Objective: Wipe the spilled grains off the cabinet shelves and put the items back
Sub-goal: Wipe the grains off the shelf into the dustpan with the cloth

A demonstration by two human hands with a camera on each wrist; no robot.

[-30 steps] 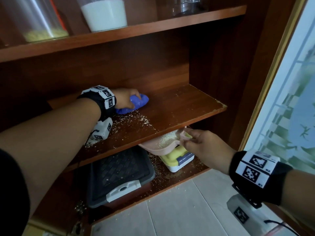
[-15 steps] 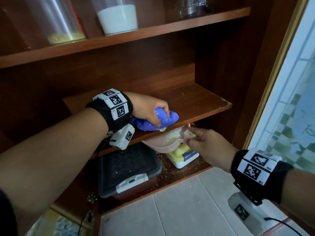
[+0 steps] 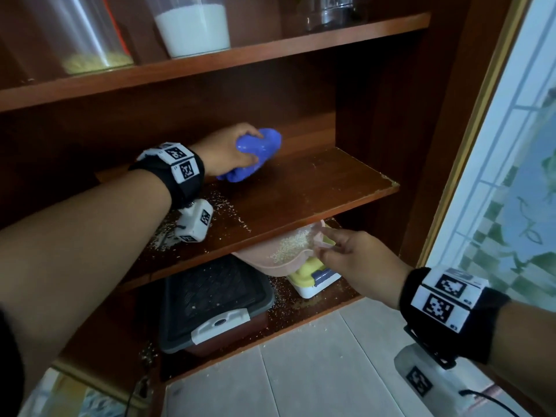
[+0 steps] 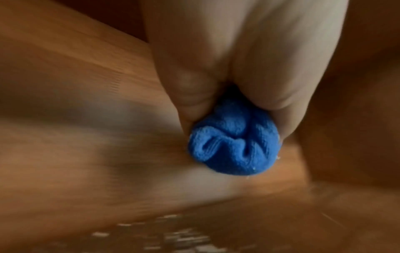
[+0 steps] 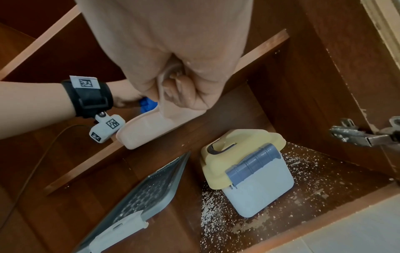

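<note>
My left hand (image 3: 231, 152) grips a bunched blue cloth (image 3: 255, 155) at the back of the middle shelf (image 3: 301, 194); the left wrist view shows the cloth (image 4: 233, 150) squeezed between my fingers and pressed on the wood. Spilled grains (image 3: 171, 236) lie on the shelf's left front part, near my wrist. My right hand (image 3: 340, 251) pinches the rim of a pink bowl (image 3: 270, 254) held just under the shelf's front edge, with a small heap of grains in it. In the right wrist view the bowl (image 5: 147, 126) juts out from my curled fingers.
On the bottom shelf stand a dark flat box with a white latch (image 3: 210, 299) and a small white container with a yellow lid (image 5: 249, 172), grains scattered around them (image 5: 216, 214). The top shelf holds clear jars (image 3: 192, 28). A hinge (image 5: 357, 135) projects at the right wall.
My left hand has carried the cloth from the shelf's front edge above the bowl back to the rear of the shelf. The right hand and bowl have stayed under the edge.
</note>
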